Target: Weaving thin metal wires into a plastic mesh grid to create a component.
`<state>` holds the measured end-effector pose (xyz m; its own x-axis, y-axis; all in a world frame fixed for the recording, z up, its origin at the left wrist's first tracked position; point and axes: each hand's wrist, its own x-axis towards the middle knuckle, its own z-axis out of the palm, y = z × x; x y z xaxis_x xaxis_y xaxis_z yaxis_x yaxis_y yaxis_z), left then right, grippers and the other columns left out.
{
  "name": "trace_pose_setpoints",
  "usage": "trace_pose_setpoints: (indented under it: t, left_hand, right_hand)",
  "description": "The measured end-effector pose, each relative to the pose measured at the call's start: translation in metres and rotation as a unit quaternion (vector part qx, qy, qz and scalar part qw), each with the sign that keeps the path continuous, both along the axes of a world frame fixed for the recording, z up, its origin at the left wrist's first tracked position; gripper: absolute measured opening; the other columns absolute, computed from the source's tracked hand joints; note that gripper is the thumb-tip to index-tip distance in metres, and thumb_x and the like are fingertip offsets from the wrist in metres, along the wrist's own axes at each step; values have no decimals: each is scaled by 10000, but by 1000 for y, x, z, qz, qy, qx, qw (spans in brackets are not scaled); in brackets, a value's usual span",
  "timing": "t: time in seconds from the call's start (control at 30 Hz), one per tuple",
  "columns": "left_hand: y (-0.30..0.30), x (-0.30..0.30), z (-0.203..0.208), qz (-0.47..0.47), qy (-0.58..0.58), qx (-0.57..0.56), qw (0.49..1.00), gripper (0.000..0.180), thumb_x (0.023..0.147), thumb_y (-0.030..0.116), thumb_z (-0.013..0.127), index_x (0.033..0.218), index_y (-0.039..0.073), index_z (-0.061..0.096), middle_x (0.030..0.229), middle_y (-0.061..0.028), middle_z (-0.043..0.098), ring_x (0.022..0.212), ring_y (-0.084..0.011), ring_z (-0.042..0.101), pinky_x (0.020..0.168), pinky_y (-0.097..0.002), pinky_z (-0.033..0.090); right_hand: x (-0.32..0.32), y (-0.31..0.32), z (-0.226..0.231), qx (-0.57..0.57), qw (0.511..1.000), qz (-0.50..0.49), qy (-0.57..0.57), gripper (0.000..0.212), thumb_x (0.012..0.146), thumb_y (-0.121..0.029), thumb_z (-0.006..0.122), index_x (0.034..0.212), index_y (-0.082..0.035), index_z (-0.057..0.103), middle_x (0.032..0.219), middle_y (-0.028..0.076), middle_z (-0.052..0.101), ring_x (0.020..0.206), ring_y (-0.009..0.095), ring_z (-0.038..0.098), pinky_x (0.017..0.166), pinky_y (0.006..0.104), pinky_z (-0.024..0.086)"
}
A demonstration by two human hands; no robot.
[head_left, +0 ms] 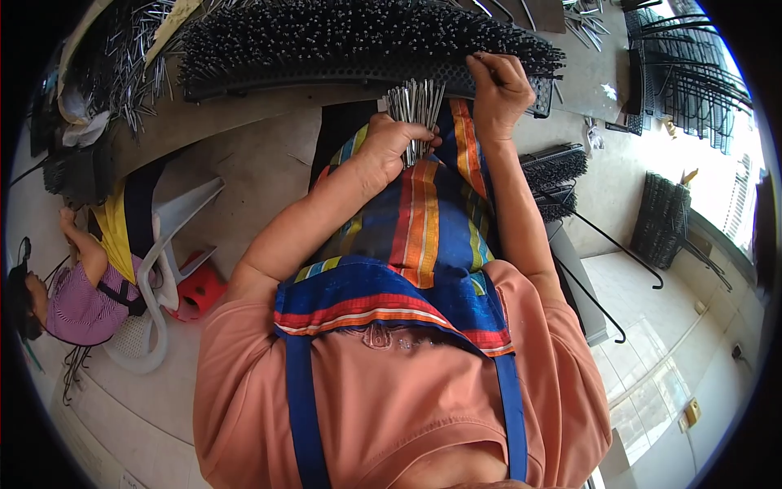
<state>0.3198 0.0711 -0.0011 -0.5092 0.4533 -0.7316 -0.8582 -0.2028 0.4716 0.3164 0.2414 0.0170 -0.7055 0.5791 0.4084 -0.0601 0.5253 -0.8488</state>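
A bundle of thin silvery metal rods [417, 102] stands upright in my left hand [386, 140], whose fingers are wrapped round it above my apron-covered lap. My right hand [503, 96] is raised at the right part of a long black perforated rack [285, 82]. Its thumb and forefinger are pinched together at the rack's near side; whatever lies between them is too small to make out. Many dark, thin pins with shiny tips [358, 37] stand densely packed along the rack.
Loose rods [134, 69] lie piled on the worktable [236, 122] at the left. More black racks [554, 167] with long hooked handles stand at the right, and others [684, 90] are beside the window. At the left another person [85, 301] sits on a white plastic chair [151, 326].
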Motion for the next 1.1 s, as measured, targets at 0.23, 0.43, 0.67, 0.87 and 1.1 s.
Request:
trace_pose_setpoints:
  t: [0.23,0.43,0.67,0.87,1.1]
  left_hand:
    - [-3,0,0,3,13,12,1000,271,688,-155,619,939,-57,655,805,-176,688,667,-273,693,565,-354,564]
    - [-6,-2,11,6,33,36,999,278,694,-154,626,952,-56,656,820,-165,691,668,-266,694,592,-329,567]
    - [-14,-3,14,32,-18,13,999,218,723,-105,658,933,-51,661,821,-147,690,667,-256,694,571,-329,567]
    - [-19,2,9,21,31,-18,999,92,731,-58,685,820,-73,668,774,-157,690,649,-258,693,550,-322,558]
    - [-21,-2,6,16,-2,-5,1000,70,718,-69,689,781,-85,665,774,-179,691,645,-261,694,554,-323,554]
  right_hand:
    - [-4,3,9,95,993,58,-29,61,778,-1,730,834,-22,716,733,4,657,664,75,602,592,216,463]
    - [14,-3,20,-137,942,128,-279,59,806,-45,720,836,2,702,698,4,642,600,81,575,547,224,434]
    - [27,-8,16,-403,854,166,-283,26,825,-26,693,849,-18,703,650,-18,590,519,26,433,473,191,308]
    - [0,-10,13,-195,979,51,18,59,794,7,729,843,-24,714,711,-39,613,606,22,504,537,167,372]
    - [-5,-10,10,-52,996,74,22,104,729,56,740,803,-7,702,742,15,639,671,56,565,599,196,449]
